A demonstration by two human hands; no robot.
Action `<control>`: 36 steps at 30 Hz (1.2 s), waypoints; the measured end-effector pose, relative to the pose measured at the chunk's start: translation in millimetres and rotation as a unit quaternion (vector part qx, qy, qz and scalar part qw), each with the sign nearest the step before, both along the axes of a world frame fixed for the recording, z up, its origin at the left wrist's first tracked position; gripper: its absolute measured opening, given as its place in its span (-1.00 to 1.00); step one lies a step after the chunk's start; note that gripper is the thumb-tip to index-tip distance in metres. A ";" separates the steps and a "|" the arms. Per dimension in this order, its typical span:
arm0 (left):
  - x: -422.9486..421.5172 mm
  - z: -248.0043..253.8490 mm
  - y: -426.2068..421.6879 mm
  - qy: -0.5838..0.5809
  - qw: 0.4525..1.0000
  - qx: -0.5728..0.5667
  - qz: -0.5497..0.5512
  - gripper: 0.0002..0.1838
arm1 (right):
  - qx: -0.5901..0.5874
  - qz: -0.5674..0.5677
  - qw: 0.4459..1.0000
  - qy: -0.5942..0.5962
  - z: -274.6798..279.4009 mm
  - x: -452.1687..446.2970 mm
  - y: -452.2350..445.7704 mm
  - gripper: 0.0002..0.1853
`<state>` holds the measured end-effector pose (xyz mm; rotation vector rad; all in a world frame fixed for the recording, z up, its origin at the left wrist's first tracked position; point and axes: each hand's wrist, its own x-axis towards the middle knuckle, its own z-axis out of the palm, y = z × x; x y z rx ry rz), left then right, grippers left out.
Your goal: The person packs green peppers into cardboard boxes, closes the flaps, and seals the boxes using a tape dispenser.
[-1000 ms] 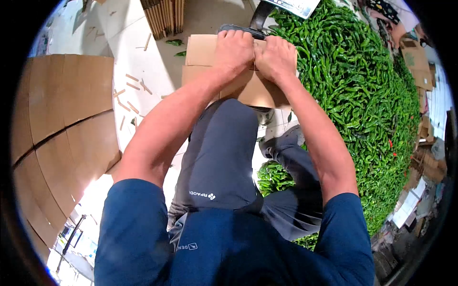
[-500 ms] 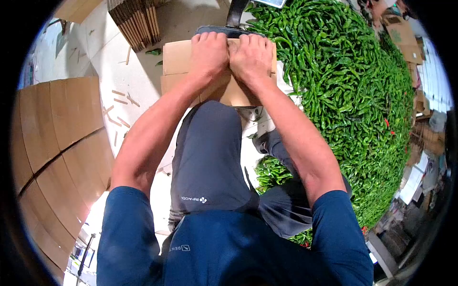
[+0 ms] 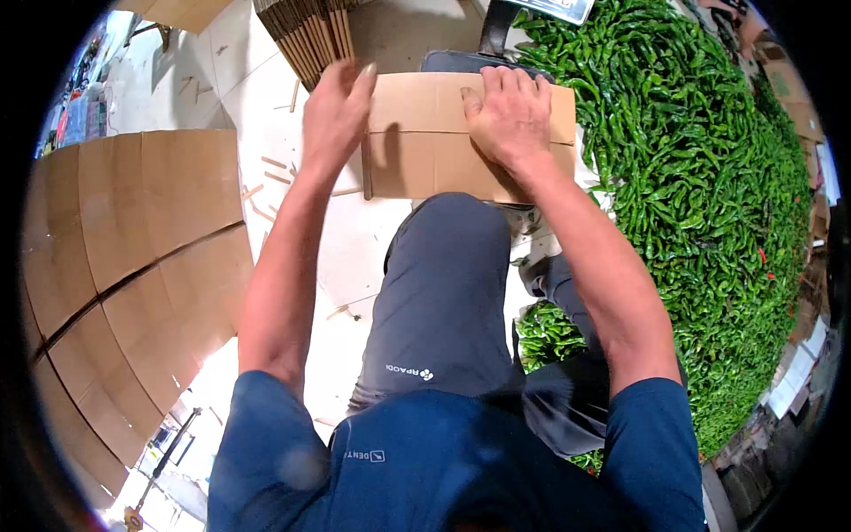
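A cardboard carton point(image 3: 421, 164) lies across in front of my knee, with a crease running along its upper face. My right hand point(image 3: 511, 117) rests on its right part, palm down, thumb apart and fingertips at the far edge. Just past the carton's left edge, my left hand point(image 3: 337, 115) is raised, slightly blurred, its thumb apart from the fingers and nothing visible in it. Whether the carton is a closed box or folded flat, I cannot tell. A dark platform point(image 3: 443, 62) shows behind its far edge.
Green peppers point(image 3: 691, 195) form a large heap on the right. Folded cardboard sheets point(image 3: 306, 35) stand together at the back. A large cardboard stack point(image 3: 160, 195) is on the left. Cardboard strips point(image 3: 276, 177) litter the pale floor. A post point(image 3: 498, 28) rises behind the platform.
My left hand has come off the middle of the carton and moved left past its edge. My right hand stays on the carton, farther right along it. The whole view has shifted right.
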<state>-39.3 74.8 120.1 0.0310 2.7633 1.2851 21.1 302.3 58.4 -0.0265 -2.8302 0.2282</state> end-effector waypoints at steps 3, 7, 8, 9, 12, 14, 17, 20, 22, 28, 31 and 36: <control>38.8 -22.6 -35.8 -0.123 0.981 -0.124 -0.082 -0.38 | -0.007 0.001 1.000 0.019 3.1 0.9 -1.4 -0.51; 73.9 -26.8 -26.3 -0.053 0.998 -0.028 0.015 -0.71 | 0.016 0.000 0.999 0.035 -0.3 -0.4 -0.7 -0.51; 75.9 -29.6 -23.6 -0.018 0.999 -0.034 0.012 -0.73 | 0.019 0.001 0.999 0.030 0.2 -0.3 -0.1 -0.52; 78.2 -33.3 -23.3 0.016 0.999 -0.041 0.009 -0.74 | 0.021 0.002 0.999 0.025 0.9 0.6 -0.2 -0.52; 74.2 -60.3 -47.3 0.110 0.988 -0.027 0.104 -0.76 | 0.022 0.005 0.998 0.055 -2.6 -0.4 0.8 -0.55; 53.1 -76.9 -108.1 0.008 0.979 -0.011 0.202 -0.69 | 0.017 0.011 0.999 0.048 -0.4 -1.7 1.4 -0.57; 55.1 -60.7 -131.0 0.008 0.908 -0.418 0.033 -0.11 | 0.010 0.008 0.999 0.029 1.2 1.0 -0.2 -0.59; 27.8 -42.4 -71.4 0.179 0.962 -0.179 -0.101 -0.28 | -0.003 0.002 1.000 0.030 0.6 0.7 -0.2 -0.60; 15.8 -17.4 11.5 0.230 0.950 -0.126 -0.168 -0.51 | -0.008 0.003 0.999 0.038 -1.8 -2.2 1.1 -0.60; 4.3 -69.7 97.3 0.321 0.886 -0.269 -0.199 -0.64 | -0.089 -0.014 0.995 0.042 -9.4 -4.1 10.1 -0.63; 12.9 -62.3 108.4 0.281 0.865 -0.301 -0.289 -0.52 | -0.244 -0.034 0.964 0.101 -17.5 -5.8 17.3 -0.73; 17.3 -60.9 120.3 0.290 0.840 -0.296 -0.350 -0.32 | -0.524 -0.062 0.838 0.139 1.5 8.4 36.7 -0.80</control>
